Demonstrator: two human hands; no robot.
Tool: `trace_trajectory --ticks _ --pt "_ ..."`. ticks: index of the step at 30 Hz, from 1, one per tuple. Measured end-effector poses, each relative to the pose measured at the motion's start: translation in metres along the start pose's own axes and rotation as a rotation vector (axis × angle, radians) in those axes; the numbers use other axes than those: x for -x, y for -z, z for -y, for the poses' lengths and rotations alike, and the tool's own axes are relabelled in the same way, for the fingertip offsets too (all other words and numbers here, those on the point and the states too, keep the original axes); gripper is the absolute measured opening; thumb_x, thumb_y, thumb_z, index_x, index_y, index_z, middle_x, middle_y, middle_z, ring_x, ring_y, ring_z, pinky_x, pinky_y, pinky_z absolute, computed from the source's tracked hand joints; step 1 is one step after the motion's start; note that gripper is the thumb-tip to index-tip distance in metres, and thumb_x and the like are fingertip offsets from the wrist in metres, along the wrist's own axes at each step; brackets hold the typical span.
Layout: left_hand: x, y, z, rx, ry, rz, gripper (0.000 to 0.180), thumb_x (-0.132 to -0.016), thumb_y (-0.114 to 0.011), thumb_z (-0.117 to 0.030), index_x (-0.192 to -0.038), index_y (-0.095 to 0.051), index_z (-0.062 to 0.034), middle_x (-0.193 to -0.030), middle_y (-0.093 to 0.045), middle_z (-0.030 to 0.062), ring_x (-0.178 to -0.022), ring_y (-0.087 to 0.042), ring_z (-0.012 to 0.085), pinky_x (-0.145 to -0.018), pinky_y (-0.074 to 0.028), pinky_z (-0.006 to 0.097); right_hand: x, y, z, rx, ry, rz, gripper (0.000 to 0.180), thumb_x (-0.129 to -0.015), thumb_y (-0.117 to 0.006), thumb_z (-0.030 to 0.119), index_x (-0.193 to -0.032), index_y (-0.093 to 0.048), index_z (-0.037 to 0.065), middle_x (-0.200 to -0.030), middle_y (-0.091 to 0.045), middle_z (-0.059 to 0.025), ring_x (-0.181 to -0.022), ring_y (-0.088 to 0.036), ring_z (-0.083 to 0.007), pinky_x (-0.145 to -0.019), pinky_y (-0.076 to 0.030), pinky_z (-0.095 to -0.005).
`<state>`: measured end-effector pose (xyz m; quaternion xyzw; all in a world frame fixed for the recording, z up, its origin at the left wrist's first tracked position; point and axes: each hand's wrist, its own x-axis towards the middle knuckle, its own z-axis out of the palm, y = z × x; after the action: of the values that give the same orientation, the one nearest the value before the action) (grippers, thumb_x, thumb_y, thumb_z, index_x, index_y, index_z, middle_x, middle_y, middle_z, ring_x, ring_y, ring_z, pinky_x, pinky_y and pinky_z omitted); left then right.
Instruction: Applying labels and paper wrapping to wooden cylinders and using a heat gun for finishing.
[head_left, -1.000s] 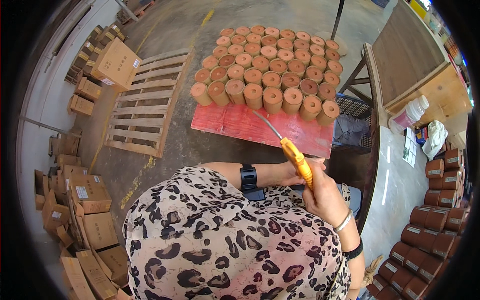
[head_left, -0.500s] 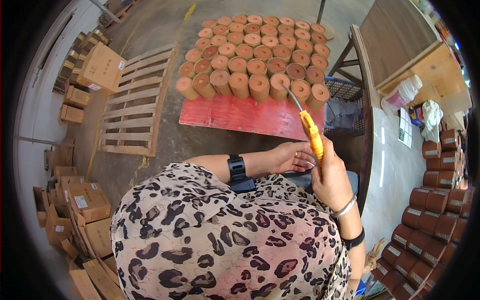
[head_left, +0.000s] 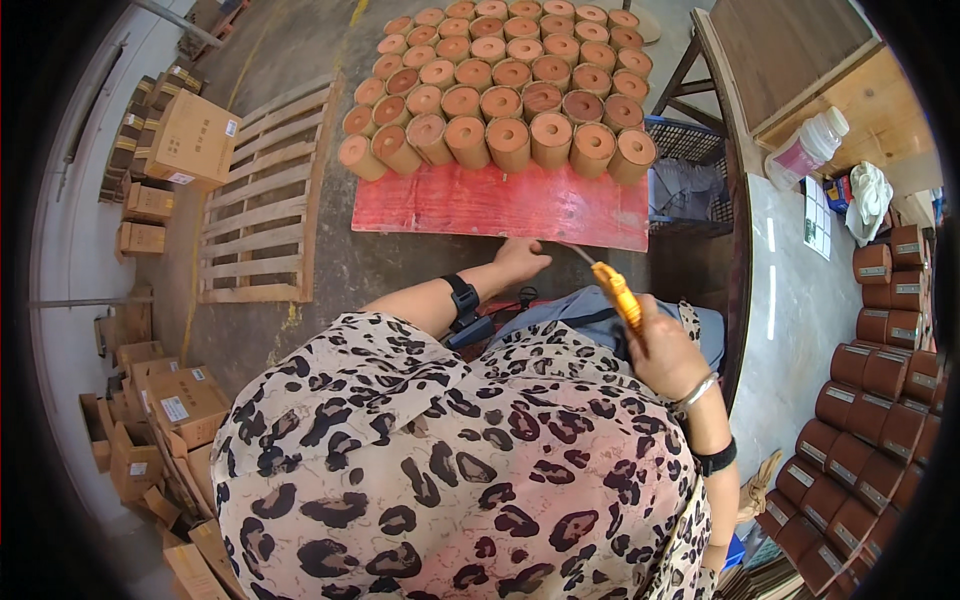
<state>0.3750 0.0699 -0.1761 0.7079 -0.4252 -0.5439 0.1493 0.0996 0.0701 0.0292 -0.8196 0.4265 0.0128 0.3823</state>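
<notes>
My right hand [head_left: 668,352] is wrapped round the yellow handle of a hand tool [head_left: 617,295] with a thin grey metal shaft. The shaft points up and left, toward my left hand [head_left: 522,258]. That hand is by the front edge of a red board [head_left: 490,212], its fingers curled in; whether anything is in them is hidden. Rows of upright tan cylinders [head_left: 551,140] with orange-brown round tops, each with a hole in the middle, stand on the board beyond both hands.
A wooden pallet [head_left: 262,210] and cardboard boxes [head_left: 192,138] are on the left. To the right, a grey-topped table [head_left: 765,300] carries a white jar [head_left: 808,150], a cloth [head_left: 868,200] and stacked brown cylinders [head_left: 850,405]. A dark blue crate [head_left: 690,215] stands beside the board.
My left hand has moved left and forward, away from the tool, toward the board's edge. The tool in my right hand has tipped lower. My view has shifted, so the cylinders appear higher.
</notes>
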Motion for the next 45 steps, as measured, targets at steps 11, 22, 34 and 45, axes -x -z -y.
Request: trace_trajectory --ticks 11,22,34,45 --pt "-0.012 0.034 0.047 -0.162 -0.066 -0.209 0.046 -0.076 -0.074 -0.029 -0.107 -0.067 0.0053 -0.102 -0.068 0.0196 -0.096 -0.066 0.0291 -0.086 -0.050 0.037 0.066 0.014 -0.012 -0.032 -0.172 -0.144 0.023 -0.087 -0.056 0.007 -0.104 -0.044 -0.002 -0.079 -0.065 -0.0271 -0.078 -0.064 -0.0457 -0.070 -0.050 -0.0523" --pt "-0.050 -0.006 0.003 -0.090 -0.062 0.167 0.047 -0.087 -0.069 -0.024 -0.122 -0.060 0.0051 -0.119 -0.065 0.0178 -0.112 -0.060 0.0248 -0.097 -0.045 0.035 0.265 0.056 -0.061 -0.007 -0.855 -0.604 0.030 -0.089 -0.060 0.016 -0.108 -0.046 -0.003 -0.089 -0.062 -0.0318 -0.089 -0.059 -0.0500 -0.078 -0.048 -0.0521" --pt "-0.059 -0.004 0.005 -0.069 0.022 0.179 0.036 -0.087 -0.071 -0.021 -0.113 -0.066 0.0025 -0.109 -0.069 0.0126 -0.103 -0.062 0.0211 -0.091 -0.047 0.033 0.279 0.054 -0.088 -0.061 -1.065 -0.680 0.029 -0.090 -0.057 0.016 -0.109 -0.047 -0.004 -0.090 -0.063 -0.0324 -0.089 -0.063 -0.0472 -0.077 -0.050 -0.0489" --pt "-0.061 0.012 0.024 -0.067 0.020 0.182 0.030 -0.089 -0.068 -0.023 -0.110 -0.068 -0.0005 -0.099 -0.068 0.0057 -0.094 -0.060 0.0162 -0.085 -0.047 0.030 0.201 0.112 -0.110 -0.312 -1.113 -0.666 0.029 -0.091 -0.055 0.015 -0.114 -0.049 -0.003 -0.089 -0.065 -0.0290 -0.080 -0.065 -0.0432 -0.075 -0.053 -0.0458"
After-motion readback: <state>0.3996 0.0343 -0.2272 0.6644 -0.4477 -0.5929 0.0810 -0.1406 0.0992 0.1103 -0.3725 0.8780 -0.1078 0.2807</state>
